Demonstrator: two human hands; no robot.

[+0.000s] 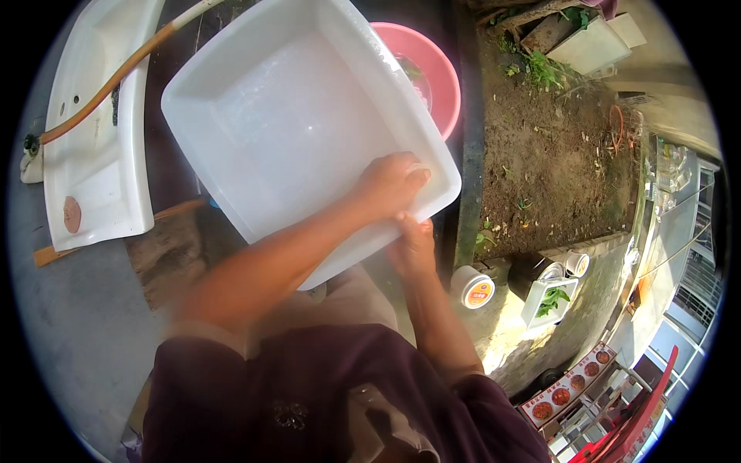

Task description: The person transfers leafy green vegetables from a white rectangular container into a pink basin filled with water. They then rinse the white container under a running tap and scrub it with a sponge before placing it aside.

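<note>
A large white plastic tub (pixel 301 116) is tilted before me, its inside facing up toward me and looking wet. My left hand (pixel 393 184) is inside it, curled against the wall near the right corner. A small pale patch shows at its fingers; whether that is something held is unclear. With my right hand (pixel 415 246) I grip the tub's near right rim, thumb over the edge and fingers mostly hidden. Partly behind the tub stands a pink plastic basin (pixel 443 87) holding something in clear liquid.
To the left is a white ceramic sink (pixel 130 168), crossed by an orange-brown hose (pixel 110 87). Right of a dark ledge (pixel 469 191) lies a soil bed (pixel 556 162). A white lidded bucket (pixel 466 283) and a white container (pixel 535 315) with green leaves stand nearer.
</note>
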